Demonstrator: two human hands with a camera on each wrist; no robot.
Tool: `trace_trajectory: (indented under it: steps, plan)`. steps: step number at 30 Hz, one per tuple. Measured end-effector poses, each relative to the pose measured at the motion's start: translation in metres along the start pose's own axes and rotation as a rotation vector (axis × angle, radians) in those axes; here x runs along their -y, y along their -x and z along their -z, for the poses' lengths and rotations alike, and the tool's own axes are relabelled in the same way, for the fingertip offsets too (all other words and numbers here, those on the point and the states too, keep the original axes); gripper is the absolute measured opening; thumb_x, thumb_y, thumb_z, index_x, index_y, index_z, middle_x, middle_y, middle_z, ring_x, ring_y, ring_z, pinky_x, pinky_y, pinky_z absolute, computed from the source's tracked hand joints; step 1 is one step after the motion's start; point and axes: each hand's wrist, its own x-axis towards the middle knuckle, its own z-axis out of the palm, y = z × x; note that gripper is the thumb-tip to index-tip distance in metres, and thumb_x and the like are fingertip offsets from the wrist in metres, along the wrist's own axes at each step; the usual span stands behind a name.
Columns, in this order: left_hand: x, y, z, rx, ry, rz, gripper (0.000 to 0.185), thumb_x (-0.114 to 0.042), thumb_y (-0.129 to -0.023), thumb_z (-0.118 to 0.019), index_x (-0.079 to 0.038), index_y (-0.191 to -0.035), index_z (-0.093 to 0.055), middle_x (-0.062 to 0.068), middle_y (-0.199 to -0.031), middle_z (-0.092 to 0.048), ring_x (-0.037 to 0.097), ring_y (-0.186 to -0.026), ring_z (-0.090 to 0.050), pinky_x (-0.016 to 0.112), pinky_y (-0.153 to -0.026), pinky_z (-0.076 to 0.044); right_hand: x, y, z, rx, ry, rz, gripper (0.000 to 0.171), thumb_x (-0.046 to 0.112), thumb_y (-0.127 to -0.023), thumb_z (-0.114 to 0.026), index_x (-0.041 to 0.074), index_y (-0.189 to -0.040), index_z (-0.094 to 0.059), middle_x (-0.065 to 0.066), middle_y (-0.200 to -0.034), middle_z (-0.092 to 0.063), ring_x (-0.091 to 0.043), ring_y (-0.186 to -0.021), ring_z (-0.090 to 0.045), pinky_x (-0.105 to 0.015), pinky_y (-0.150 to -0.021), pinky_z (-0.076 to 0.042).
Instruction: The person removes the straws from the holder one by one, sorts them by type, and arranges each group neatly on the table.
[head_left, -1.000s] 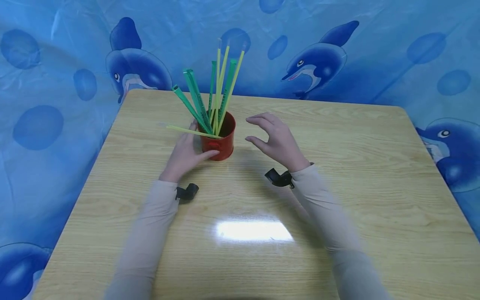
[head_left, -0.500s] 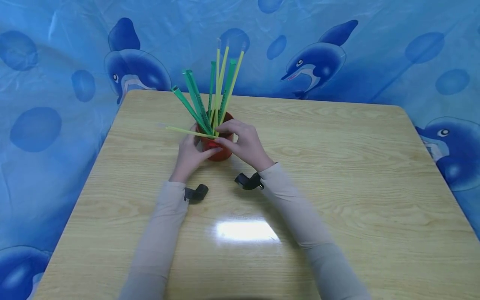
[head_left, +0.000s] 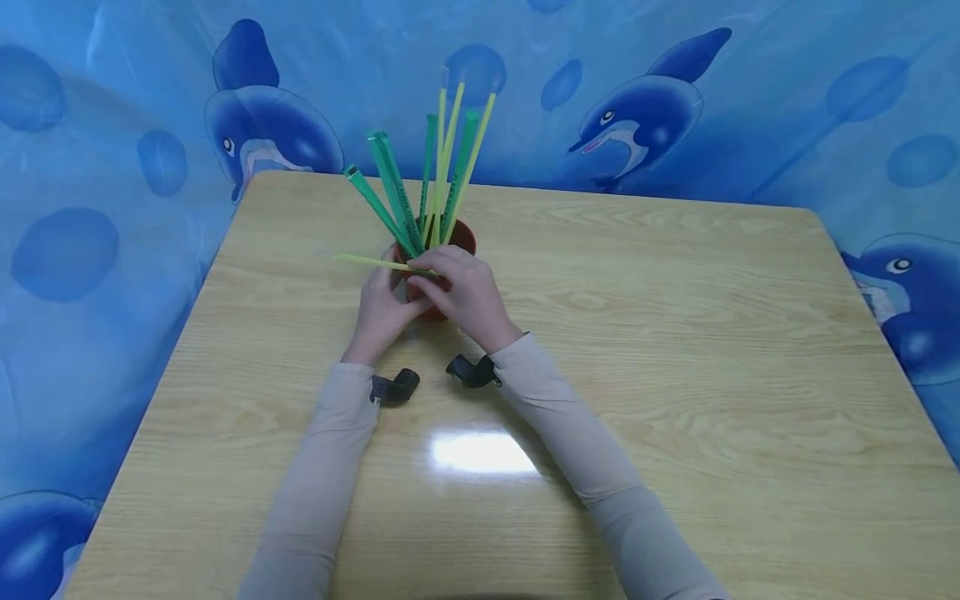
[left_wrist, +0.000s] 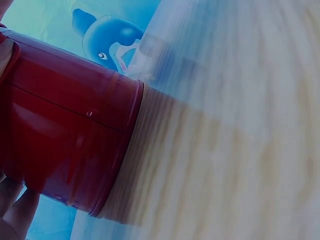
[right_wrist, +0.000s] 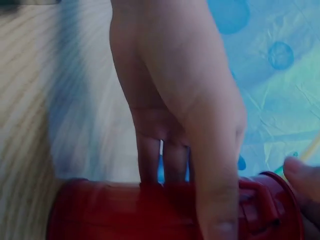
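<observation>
A small red bucket [head_left: 466,237] [left_wrist: 75,125] stands upright on the table. My left hand [head_left: 377,315] grips its side, thumb across the front and fingers behind, as the right wrist view shows on that hand [right_wrist: 185,85]. Several upright yellow straws [head_left: 474,150] and several green printed sticks [head_left: 390,179] lean out of the bucket. Another yellow straw [head_left: 363,261] lies nearly level across the rim, pointing left. At the rim, my right hand [head_left: 468,296] pinches this straw near its bucket end. Its fingertips [right_wrist: 301,177] show at the right edge of the right wrist view.
The wooden table [head_left: 675,350] stretches right and forward of the bucket, with a bright light reflection near its front. A blue sheet with dolphins [head_left: 637,117] hangs behind and beside it. Black cameras [head_left: 396,387] sit on both wrists.
My right hand has come leftward from beside the bucket to its rim and taken hold of the level yellow straw. The left hand stays on the bucket, shifted slightly right.
</observation>
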Motion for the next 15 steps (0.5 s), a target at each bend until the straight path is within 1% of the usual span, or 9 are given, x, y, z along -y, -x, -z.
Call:
trace_trajectory:
  steps: [4, 9, 15]
  plan:
    - [-0.0012, -0.0004, 0.0008, -0.005, -0.016, -0.001, 0.078, -0.007, -0.077, -0.077, -0.002, -0.142, -0.034, 0.017, -0.137, -0.045, 0.029, -0.126, -0.045, 0.037, -0.105, -0.039, 0.0003, -0.0001, -0.0048, -0.048, 0.015, -0.004, 0.012, 0.005, -0.083, -0.072, 0.000, -0.093, -0.070, -0.010, -0.092, -0.069, -0.020, -0.091, -0.063, -0.021, -0.087, -0.050]
    - [0.0008, -0.0001, 0.0007, -0.015, -0.023, -0.035, 0.075, -0.008, -0.078, -0.077, 0.000, -0.140, -0.036, 0.018, -0.133, -0.049, 0.029, -0.124, -0.047, 0.038, -0.104, -0.041, -0.0025, 0.0006, -0.0084, -0.089, -0.018, -0.006, 0.010, 0.005, -0.082, -0.072, 0.000, -0.090, -0.069, -0.009, -0.089, -0.068, -0.020, -0.088, -0.062, -0.021, -0.084, -0.050]
    - [0.0014, -0.0022, 0.0015, -0.003, 0.019, -0.020, 0.072, -0.013, -0.078, -0.079, -0.007, -0.138, -0.040, 0.011, -0.134, -0.050, 0.023, -0.127, -0.045, 0.033, -0.105, -0.039, -0.0056, -0.0010, -0.0056, -0.134, -0.084, 0.024, 0.008, 0.002, -0.082, -0.072, -0.001, -0.089, -0.069, -0.011, -0.086, -0.068, -0.019, -0.081, -0.063, -0.027, -0.067, -0.055]
